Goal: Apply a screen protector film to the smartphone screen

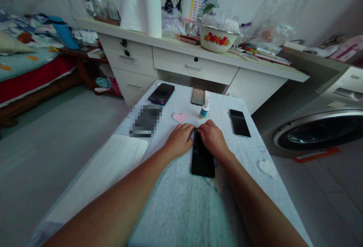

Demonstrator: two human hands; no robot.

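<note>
A black smartphone lies flat on the small cloth-covered table, its dark screen facing up. At its upper left corner, my left hand grips the edge with curled fingers. My right hand is closed over the top right part of the phone, its fingertips close to those of the left. Whether a small thing is pinched between the fingertips cannot be made out. Just beyond the hands stands a small white spray bottle with a blue label.
Around the tabletop lie another phone at right, a stacked dark phone at far left, a phone case, a blurred-out dark item and a white cloth. Behind is a white desk; a washing machine stands right.
</note>
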